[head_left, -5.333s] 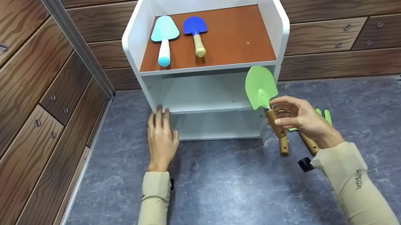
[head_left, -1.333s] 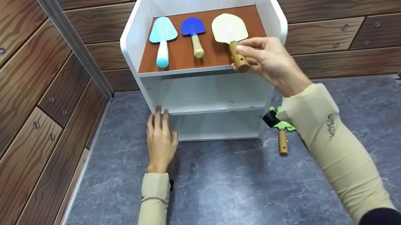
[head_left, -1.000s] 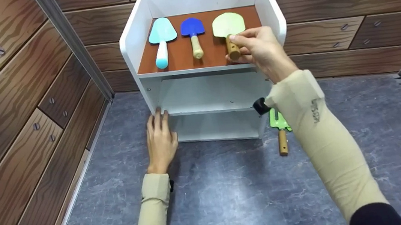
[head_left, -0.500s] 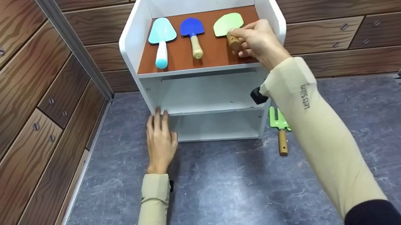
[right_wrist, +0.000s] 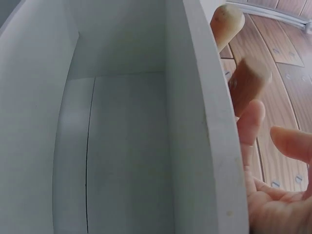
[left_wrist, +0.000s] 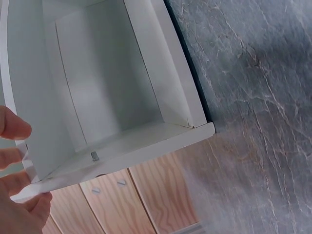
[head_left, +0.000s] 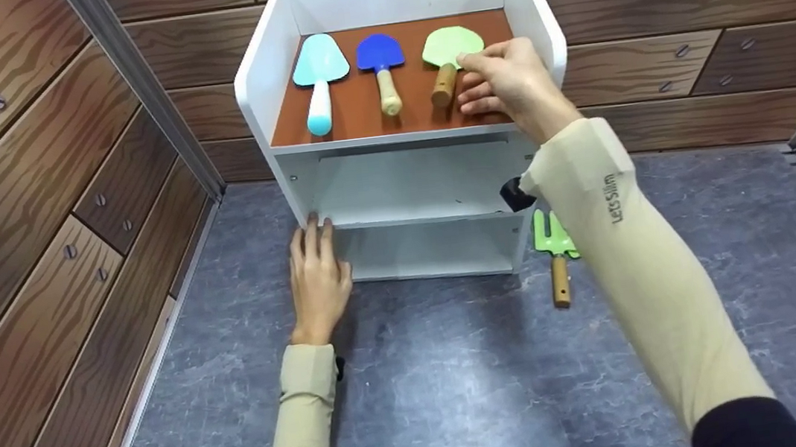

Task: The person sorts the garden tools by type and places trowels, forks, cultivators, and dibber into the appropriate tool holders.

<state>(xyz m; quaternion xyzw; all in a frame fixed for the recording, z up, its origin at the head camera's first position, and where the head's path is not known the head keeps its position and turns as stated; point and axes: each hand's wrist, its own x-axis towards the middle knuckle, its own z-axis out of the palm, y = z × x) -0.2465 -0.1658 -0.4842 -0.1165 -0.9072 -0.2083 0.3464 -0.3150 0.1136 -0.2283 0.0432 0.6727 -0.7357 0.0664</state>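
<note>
On the brown top of a white shelf unit (head_left: 388,140) lies a green trowel (head_left: 451,43) with a wooden handle (right_wrist: 251,83). My right hand (head_left: 518,82) is at the right of this handle, the index fingertip close to where blade and handle meet. In the right wrist view its thumb and fingers (right_wrist: 251,122) are spread apart with nothing between them. To the left lie a blue trowel (head_left: 380,53) and a turquoise trowel (head_left: 319,60) with a white handle. My left hand (head_left: 320,285) rests with extended fingers on the unit's left front edge, at the middle shelf board.
A green hand fork (head_left: 560,280) with a wooden handle lies on the grey floor (head_left: 424,385) right of the unit, partly under my right sleeve in view. Something green shows beside it. Wood-patterned walls (head_left: 642,1) stand behind and at both sides.
My right hand carried the green trowel from beside the unit up onto the brown top and let go of it, its handle swinging left. The left hand stayed put.
</note>
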